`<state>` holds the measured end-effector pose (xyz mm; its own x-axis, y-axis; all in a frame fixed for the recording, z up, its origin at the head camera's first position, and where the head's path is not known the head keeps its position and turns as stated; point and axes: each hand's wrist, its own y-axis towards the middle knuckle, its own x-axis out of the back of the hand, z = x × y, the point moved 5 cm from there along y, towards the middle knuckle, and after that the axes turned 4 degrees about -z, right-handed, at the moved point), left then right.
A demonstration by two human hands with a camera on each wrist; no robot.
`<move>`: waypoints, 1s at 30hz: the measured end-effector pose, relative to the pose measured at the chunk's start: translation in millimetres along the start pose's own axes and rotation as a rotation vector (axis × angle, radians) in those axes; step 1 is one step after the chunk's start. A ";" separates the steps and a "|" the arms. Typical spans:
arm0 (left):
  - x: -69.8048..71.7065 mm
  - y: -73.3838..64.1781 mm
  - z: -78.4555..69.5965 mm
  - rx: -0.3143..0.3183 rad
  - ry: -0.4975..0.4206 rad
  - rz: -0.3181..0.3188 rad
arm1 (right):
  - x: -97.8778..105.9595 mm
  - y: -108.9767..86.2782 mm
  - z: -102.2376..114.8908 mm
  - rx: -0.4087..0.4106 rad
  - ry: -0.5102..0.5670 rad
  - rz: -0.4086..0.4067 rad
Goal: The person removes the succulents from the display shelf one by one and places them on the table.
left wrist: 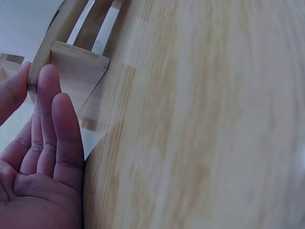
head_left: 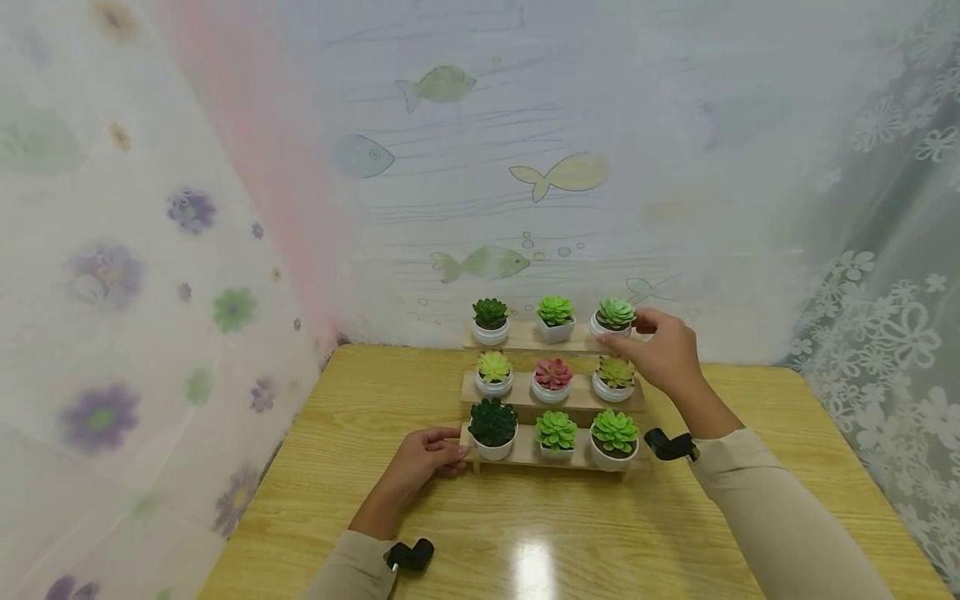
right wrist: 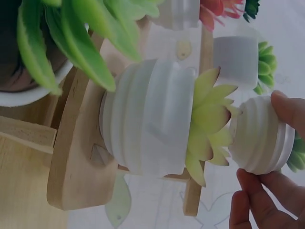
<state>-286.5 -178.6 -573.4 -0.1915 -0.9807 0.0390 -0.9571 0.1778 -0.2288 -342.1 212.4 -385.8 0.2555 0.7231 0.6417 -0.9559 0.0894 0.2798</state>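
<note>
A three-step wooden plant stand [head_left: 525, 457] holds small potted artificial succulents in rows. At the right end of its top step, my right hand [head_left: 666, 348] pinches the ribbed white pot of a pale green succulent [head_left: 617, 313]. The right wrist view shows thumb and fingers on opposite sides of that white pot [right wrist: 261, 136]. Down at the stand's front left corner, my left hand [head_left: 422, 460] grips the end of the lowest step. In the left wrist view, thumb and fingertips pinch the edge of the wooden board [left wrist: 42, 59], palm beside the tabletop.
On the middle step sit a yellow-green succulent [head_left: 494, 367], a red one [head_left: 552, 373] and an olive one [head_left: 616, 372]. A dark green plant [head_left: 492, 422] and two bright green ones fill the front step. The wooden table [head_left: 360, 400] backs onto a fish-printed curtain [head_left: 465, 183].
</note>
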 end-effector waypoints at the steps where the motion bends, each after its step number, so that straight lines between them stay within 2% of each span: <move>1: 0.0 0.0 -0.2 0.000 0.001 0.000 | 0.0 -1.2 0.5 -0.003 -0.001 0.003; 16: 1.5 -1.5 -2.0 -0.021 0.001 0.001 | 7.2 -22.7 15.4 0.004 0.031 -0.002; 21: 0.4 -2.7 -3.9 -0.030 0.002 0.002 | 6.5 -32.3 23.4 0.006 0.094 0.013; 26: -1.2 -3.0 -4.6 -0.015 0.000 0.000 | 0.9 -43.4 29.2 0.053 0.177 0.010; 30: -2.0 -2.2 -3.4 -0.014 -0.005 0.000 | -4.4 -52.7 31.3 0.057 0.199 0.011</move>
<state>-284.7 -176.7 -569.7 -0.1902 -0.9811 0.0346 -0.9602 0.1785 -0.2148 -288.4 183.0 -381.1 0.2062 0.8456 0.4923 -0.9472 0.0463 0.3172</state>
